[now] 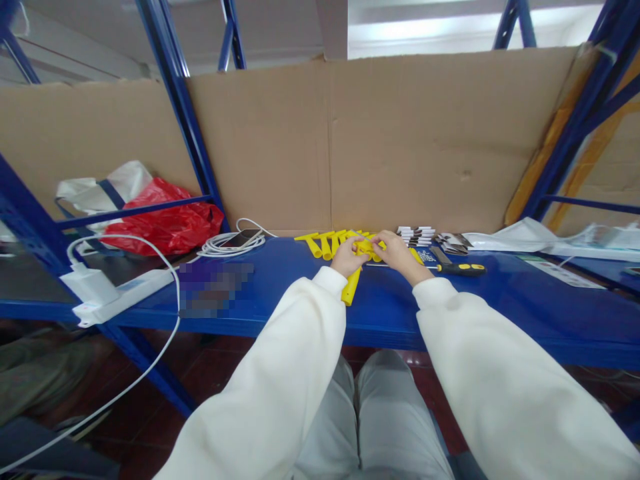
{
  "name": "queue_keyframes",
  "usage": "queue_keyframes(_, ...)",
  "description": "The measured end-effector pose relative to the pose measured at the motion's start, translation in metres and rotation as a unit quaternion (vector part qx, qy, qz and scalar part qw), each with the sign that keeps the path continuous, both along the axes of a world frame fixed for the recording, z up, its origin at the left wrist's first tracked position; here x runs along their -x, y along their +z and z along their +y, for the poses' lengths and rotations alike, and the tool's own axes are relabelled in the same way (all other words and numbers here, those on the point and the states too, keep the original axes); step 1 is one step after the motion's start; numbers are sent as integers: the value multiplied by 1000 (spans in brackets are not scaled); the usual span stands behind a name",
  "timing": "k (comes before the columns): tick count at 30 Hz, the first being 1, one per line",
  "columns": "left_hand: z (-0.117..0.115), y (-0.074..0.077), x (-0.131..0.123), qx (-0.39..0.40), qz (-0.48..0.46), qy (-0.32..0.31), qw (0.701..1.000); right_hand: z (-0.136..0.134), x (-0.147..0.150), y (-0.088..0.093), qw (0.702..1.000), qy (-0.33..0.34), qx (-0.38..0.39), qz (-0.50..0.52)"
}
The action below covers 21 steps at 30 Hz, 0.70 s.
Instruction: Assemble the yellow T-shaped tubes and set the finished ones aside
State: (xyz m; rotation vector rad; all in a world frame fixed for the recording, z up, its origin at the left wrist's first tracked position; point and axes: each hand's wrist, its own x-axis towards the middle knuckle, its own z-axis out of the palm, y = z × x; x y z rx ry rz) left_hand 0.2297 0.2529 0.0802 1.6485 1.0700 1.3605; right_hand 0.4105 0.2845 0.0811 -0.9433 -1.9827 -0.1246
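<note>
My left hand point(346, 256) is closed around a yellow plastic piece point(351, 288), whose tube-like handle points down toward the shelf's front edge. Fingers of my right hand point(396, 251) pinch at the upper end of this piece, close to the left fingertips. The exact spot they grip is partly hidden. Just behind my hands, several yellow T-shaped plastic pieces point(326, 248) lie in a row. To the right of my right hand lies a screwdriver point(463, 269) with a black and yellow handle. Its thin metal shaft reaches left beneath my right wrist.
Small white-and-dark packets point(416, 236) and white plastic bags point(515, 235) lie on the blue shelf point(295, 300) to the right. Leftward are a coiled white cable point(225, 247), a phone point(245, 238), a power strip point(125, 293) and a red bag point(170, 217). Cardboard point(400, 140) stands behind.
</note>
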Motion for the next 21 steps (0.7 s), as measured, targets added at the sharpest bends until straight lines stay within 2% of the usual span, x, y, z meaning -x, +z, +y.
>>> queue_keyframes(11,-8,9,-1,46,-5,22,999,-1,1,1,999,45,1,6)
queue_keyframes(21,-15,14,-1,69,-4,23,997,1,1,0,998,44,17,30)
